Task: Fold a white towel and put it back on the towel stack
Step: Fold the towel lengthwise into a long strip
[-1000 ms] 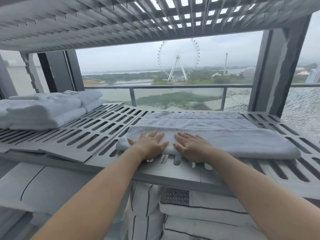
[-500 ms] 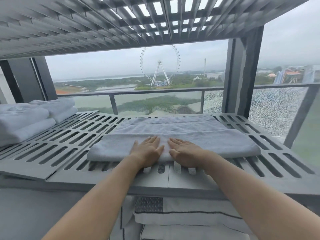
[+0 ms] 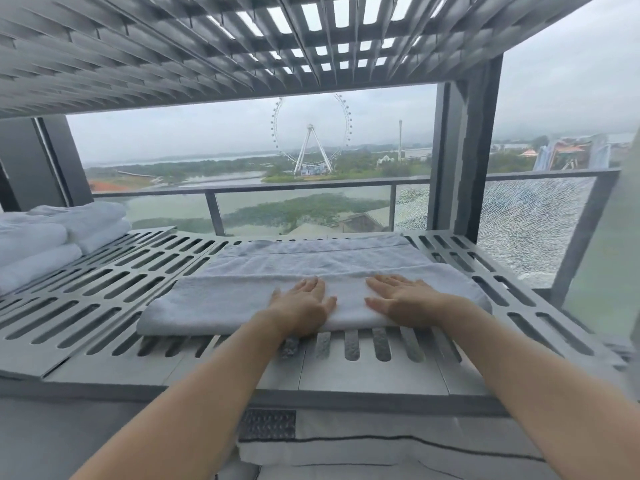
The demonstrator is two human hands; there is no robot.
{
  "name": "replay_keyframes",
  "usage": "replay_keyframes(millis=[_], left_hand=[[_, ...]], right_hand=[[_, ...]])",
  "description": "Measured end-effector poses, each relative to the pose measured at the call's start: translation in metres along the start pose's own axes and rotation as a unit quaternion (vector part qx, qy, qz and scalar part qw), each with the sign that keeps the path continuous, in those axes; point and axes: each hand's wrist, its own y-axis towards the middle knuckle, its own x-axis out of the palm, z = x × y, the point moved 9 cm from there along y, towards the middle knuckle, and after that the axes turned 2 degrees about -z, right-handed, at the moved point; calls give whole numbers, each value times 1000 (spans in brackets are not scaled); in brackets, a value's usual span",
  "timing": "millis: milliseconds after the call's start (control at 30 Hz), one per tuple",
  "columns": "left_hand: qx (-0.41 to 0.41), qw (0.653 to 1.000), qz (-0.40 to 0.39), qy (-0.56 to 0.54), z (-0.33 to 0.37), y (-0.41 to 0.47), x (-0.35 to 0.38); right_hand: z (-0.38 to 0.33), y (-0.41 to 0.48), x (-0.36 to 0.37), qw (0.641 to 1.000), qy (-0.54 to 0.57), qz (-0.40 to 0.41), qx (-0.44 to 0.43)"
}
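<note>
Two flat, spread hands, left hand [image 3: 302,306] and right hand [image 3: 403,301], press the white towel [image 3: 221,303], its long axis running left-right, towel stack [image 3: 52,237] far left.

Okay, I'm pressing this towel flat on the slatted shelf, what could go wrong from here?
1. The towel has its near edge close to the shelf front; smoothing toward yourself might drag it off.
2. Both hands, left and right, press only the middle, so the unheld ends may shift or unfold.
3. The towel stack sits far left; a loose carry could undo the folds.
</note>
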Motion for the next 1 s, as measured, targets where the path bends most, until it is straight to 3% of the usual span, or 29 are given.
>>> replay_keyframes(millis=[167,333,667,867,1000], left_hand=[[18,999,-35,-13,-4,19,-10],[-2,1000,30,5,-22,34,-21],[-18,998,19,55,-34,43,-8],[-10,1000,0,-2,-40,47,-11],[-35,994,103,-27,-61,49,-41]], right_hand=[[36,2,-11,1000,-2,1,13],[26,28,-22,1000,11,12,-11],[19,80,-15,997,0,-14,-75],[13,88,-50,977,66,133,-154],[11,95,-49,981,46,103,-160]])
